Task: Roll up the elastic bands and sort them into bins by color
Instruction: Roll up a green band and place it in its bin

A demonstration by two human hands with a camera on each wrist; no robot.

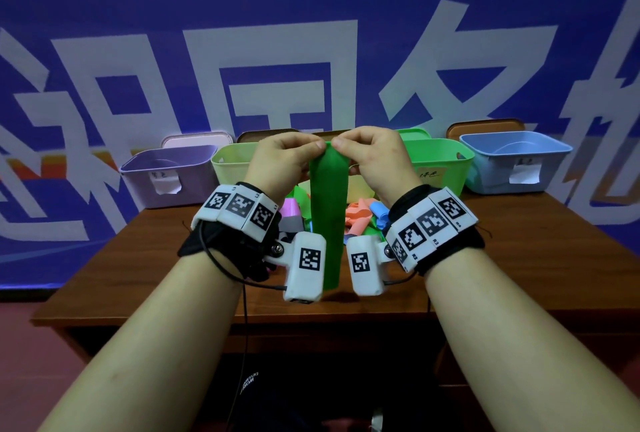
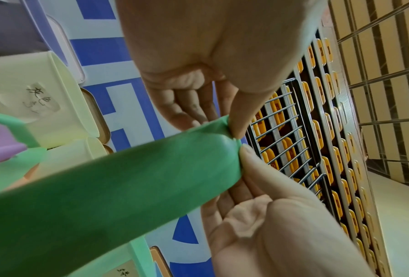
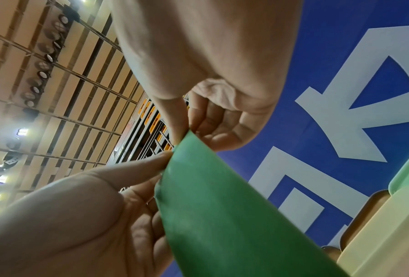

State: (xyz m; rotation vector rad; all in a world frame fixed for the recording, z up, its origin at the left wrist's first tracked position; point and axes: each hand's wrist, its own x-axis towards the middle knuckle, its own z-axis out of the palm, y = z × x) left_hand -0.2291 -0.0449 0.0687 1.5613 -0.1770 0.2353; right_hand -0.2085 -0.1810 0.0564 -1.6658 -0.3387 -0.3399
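A long dark green elastic band (image 1: pixel 329 210) hangs flat and unrolled in the air above the table. My left hand (image 1: pixel 311 147) and right hand (image 1: pixel 346 146) are side by side, each pinching its top edge between thumb and fingers. In the left wrist view, my left hand (image 2: pixel 231 129) pinches one top corner of the band (image 2: pixel 127 187) and my right hand (image 2: pixel 243 155) the other. The right wrist view shows the right hand (image 3: pixel 184 135) and left hand (image 3: pixel 160 161) pinching the band (image 3: pixel 222 215). The band's lower end hangs between my wrists.
A heap of loose coloured bands (image 1: pixel 363 217) lies on the brown table (image 1: pixel 519 258) behind the hanging band. Along the back stand a purple bin (image 1: pixel 169 172), a yellow-green bin (image 1: pixel 232 161), a green bin (image 1: pixel 436 161) and a blue bin (image 1: pixel 516 158), with lids behind them.
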